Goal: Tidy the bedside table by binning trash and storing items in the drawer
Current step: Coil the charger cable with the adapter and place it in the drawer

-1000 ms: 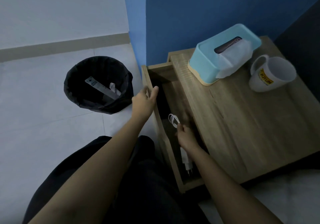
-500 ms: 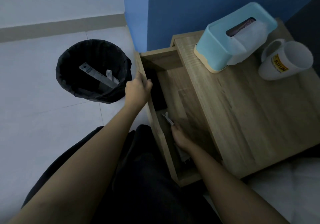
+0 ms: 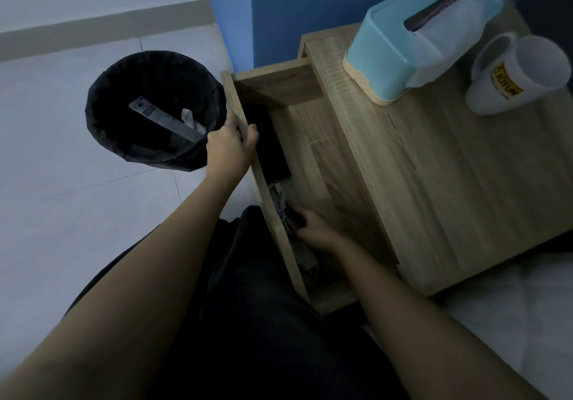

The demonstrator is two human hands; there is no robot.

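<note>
The wooden bedside table [image 3: 465, 189] has its drawer [image 3: 279, 86] pulled out toward me. My left hand [image 3: 231, 145] grips the drawer's front panel at its top edge. My right hand [image 3: 313, 226] is down inside the drawer, fingers closed on a white charger cable [image 3: 277, 196] near the front wall. The charger's plug [image 3: 310, 260] lies below the wrist. A flat black object [image 3: 269, 145] rests in the drawer further back. A black bin [image 3: 152, 111] on the floor to the left holds a grey strip and crumpled paper.
On the tabletop stand a light blue tissue box [image 3: 412, 37] and a white mug [image 3: 521, 74] lying on its side. A blue wall [image 3: 310, 3] rises behind the table. White bedding [image 3: 511, 322] lies at lower right. My dark-clothed legs fill the bottom centre.
The drawer has slid further out under my left hand. My right hand has lowered the white cable from above the drawer down to its floor.
</note>
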